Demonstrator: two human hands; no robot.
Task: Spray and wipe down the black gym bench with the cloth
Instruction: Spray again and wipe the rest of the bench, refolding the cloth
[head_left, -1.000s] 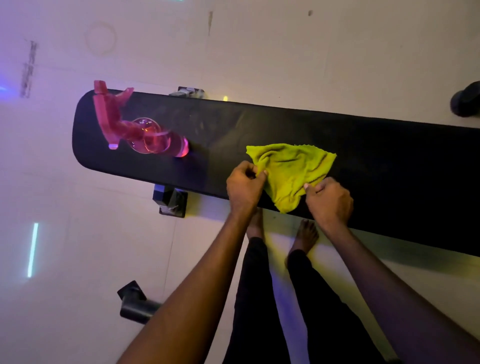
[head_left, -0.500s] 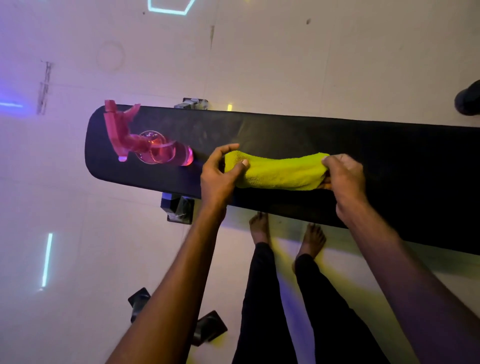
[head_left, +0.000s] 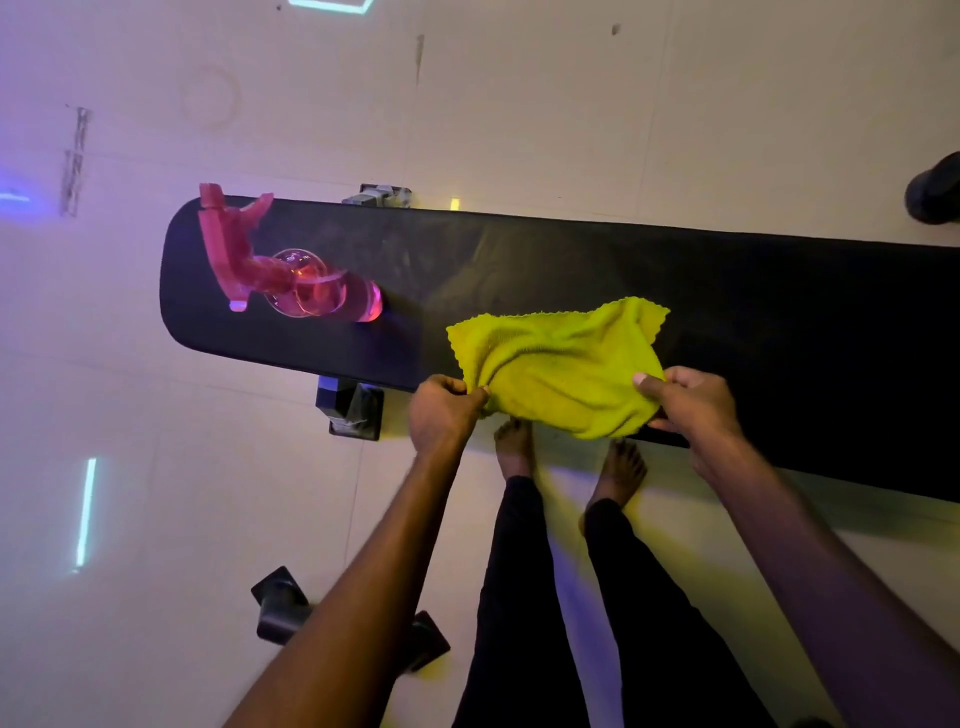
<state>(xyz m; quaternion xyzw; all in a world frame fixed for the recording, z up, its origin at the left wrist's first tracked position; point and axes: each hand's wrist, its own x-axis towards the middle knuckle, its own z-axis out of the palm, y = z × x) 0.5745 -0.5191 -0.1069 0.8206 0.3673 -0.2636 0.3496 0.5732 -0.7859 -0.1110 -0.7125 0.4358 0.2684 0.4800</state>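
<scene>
A yellow-green cloth (head_left: 558, 364) lies spread at the frame's centre on the near edge of a black gym bench (head_left: 753, 332). The left hand (head_left: 444, 415) and right hand (head_left: 691, 402) each pinch a near corner. A pink spray bottle (head_left: 291, 275) stands on the bench, upper left.

You look down on a long black bench (head_left: 571, 270) that runs from left to right over a pale floor (head_left: 519, 104). Near its rounded left end stands a pink spray bottle (head_left: 306, 283), upright on the pad. To the right of the bottle, well apart from it, a yellow-green cloth (head_left: 561, 364) lies rumpled on the near half of the bench and hangs a little over its near edge.
</scene>
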